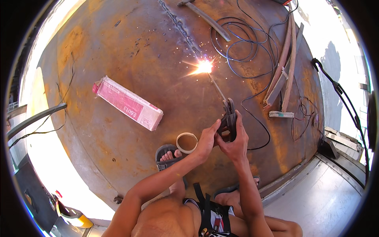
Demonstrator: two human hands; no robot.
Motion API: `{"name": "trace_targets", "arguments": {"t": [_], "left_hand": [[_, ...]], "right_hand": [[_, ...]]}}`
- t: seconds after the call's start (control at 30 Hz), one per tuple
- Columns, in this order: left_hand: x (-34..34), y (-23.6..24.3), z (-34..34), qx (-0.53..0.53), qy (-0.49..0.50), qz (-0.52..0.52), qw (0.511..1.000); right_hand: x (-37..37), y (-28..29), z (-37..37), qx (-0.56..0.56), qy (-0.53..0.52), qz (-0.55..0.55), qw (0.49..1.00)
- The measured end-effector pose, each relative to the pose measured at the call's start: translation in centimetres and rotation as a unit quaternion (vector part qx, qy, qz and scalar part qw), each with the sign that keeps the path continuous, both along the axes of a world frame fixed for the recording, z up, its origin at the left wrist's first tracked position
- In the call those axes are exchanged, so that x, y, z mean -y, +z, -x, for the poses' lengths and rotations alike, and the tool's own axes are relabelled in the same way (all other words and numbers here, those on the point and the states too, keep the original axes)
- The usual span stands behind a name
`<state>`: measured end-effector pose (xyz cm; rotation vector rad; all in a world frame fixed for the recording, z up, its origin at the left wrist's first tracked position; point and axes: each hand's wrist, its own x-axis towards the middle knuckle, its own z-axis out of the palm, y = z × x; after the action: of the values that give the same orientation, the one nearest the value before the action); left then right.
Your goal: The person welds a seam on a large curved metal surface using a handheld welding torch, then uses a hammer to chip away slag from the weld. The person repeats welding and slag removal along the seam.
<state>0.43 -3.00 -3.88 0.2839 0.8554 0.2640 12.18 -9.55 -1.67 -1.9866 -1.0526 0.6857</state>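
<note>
My right hand (235, 143) grips a black electrode holder (229, 115), its fingers wrapped round the handle. From the left side my left hand (207, 142) closes on the same holder, fingertips against it. A thin welding rod (218, 87) sticks out of the jaws, slanting away and to the left. At its tip a bright arc (204, 66) burns on the rusty steel plate (158, 75) and throws sparks. A dark, rough weld bead (179, 27) runs from the arc toward the far edge. The glare hides the spot under the rod's tip.
A pink and white carton (129, 103) lies left of the arc. Beyond it rests a hammer (207, 19), beside coiled cable (241, 41). Wooden strips (290, 63) lie at the right. A pale ring (186, 143) is by my sandalled left foot (169, 155).
</note>
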Motion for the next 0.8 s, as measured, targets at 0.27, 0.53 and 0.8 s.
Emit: {"name": "trace_targets", "arguments": {"t": [0.27, 0.53, 0.8], "left_hand": [[-0.52, -0.72, -0.38, 0.009, -0.005, -0.012, 1.0], [-0.55, -0.71, -0.4, 0.013, -0.015, -0.017, 1.0], [-0.65, -0.37, -0.45, 0.004, -0.015, -0.016, 1.0]], "right_hand": [[-0.35, -0.64, -0.57, 0.015, 0.005, -0.001, 1.0], [-0.4, -0.42, -0.46, 0.001, 0.002, 0.005, 1.0], [-0.32, -0.64, -0.54, 0.009, 0.008, -0.004, 1.0]]}}
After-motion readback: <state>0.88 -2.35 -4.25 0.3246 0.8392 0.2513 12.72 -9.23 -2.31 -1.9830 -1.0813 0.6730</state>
